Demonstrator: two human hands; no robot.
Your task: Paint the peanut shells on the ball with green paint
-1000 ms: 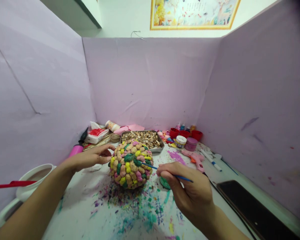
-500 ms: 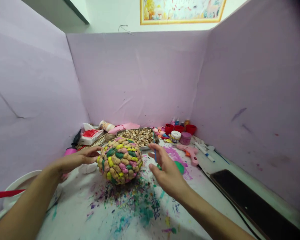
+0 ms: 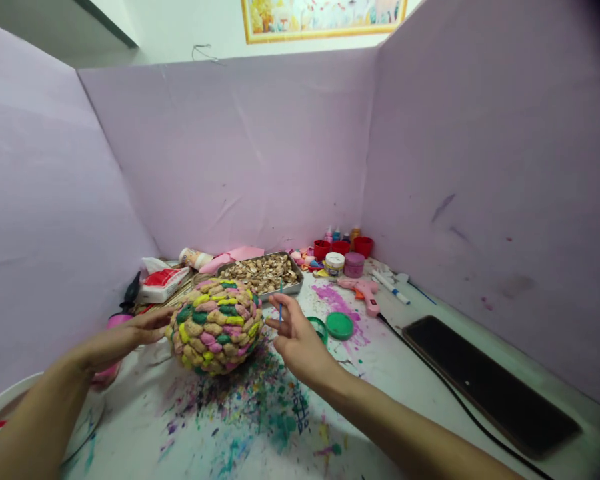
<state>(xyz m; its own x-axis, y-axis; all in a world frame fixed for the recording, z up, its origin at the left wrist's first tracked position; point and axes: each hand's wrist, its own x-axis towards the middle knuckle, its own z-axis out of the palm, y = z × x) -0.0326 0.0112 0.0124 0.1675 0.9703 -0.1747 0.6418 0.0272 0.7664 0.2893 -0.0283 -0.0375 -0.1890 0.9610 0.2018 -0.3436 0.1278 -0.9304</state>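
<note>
A round ball (image 3: 215, 327) covered in peanut shells, some plain tan and others painted pink, yellow and green, rests on the paint-spattered table. Against its left side lie the stretched fingers of my left hand (image 3: 147, 328). My right hand (image 3: 300, 337) is just off the ball's right side, its fingers curled around a thin blue stick (image 3: 281, 311); both ends are too small to make out. Beyond that hand are an open green paint jar (image 3: 319, 328), partly hidden by it, and a round green lid (image 3: 339, 325).
Behind the ball stands a metal tray (image 3: 295, 288) of shells. Red cups (image 3: 363, 247), a white-lidded jar (image 3: 335, 264) and a purple jar (image 3: 354, 265) are at the back. A pink glue gun (image 3: 365, 293), its cord, and a dark phone-like slab (image 3: 485, 380) lie right. A white bucket (image 3: 25, 383) is left.
The view has swung to the right. The ball has turned slightly, with my left hand still at its side. My right hand is a little closer to it, and the green jar shows more.
</note>
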